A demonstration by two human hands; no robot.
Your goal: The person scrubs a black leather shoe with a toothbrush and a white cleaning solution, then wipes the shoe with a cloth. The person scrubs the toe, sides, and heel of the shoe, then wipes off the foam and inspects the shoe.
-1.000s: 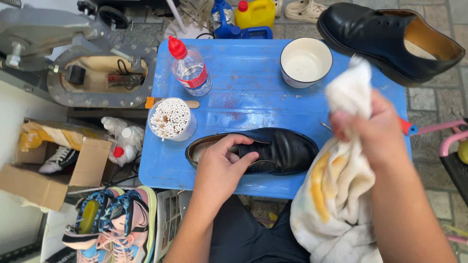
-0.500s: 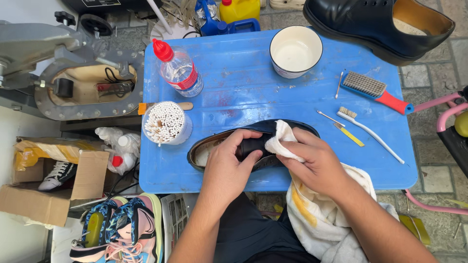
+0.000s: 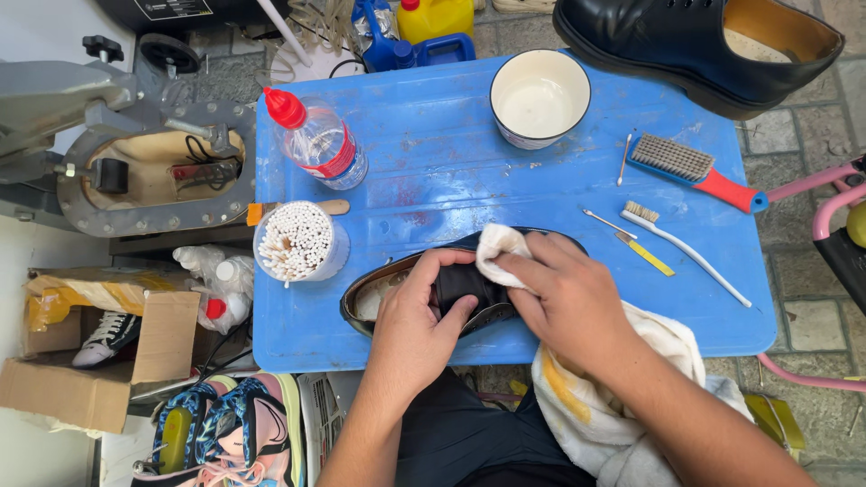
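On the blue surface (image 3: 433,135), near its front edge, the black shoe (image 3: 456,287) lies on its side, opening toward your left. Your left hand (image 3: 417,326) clamps it from the near side: fingers curled over the upper, thumb on the sole edge. Your right hand (image 3: 570,302) sits on the toe end, fingers pressed together on a bunched corner of the white cloth (image 3: 498,250), pushing it against the leather. Rest of the cloth trails off the surface edge under your right forearm, with yellow stains on it. Just left of the shoe: clear tub of cotton swabs (image 3: 298,242). Behind that, a plastic bottle with a red cap (image 3: 316,140), lying tilted. White bowl (image 3: 539,97) at the back. To the right: red-handled brush (image 3: 690,167), thin white brush (image 3: 686,251), both well apart from your hands. Second black shoe (image 3: 695,41) at the far right corner.
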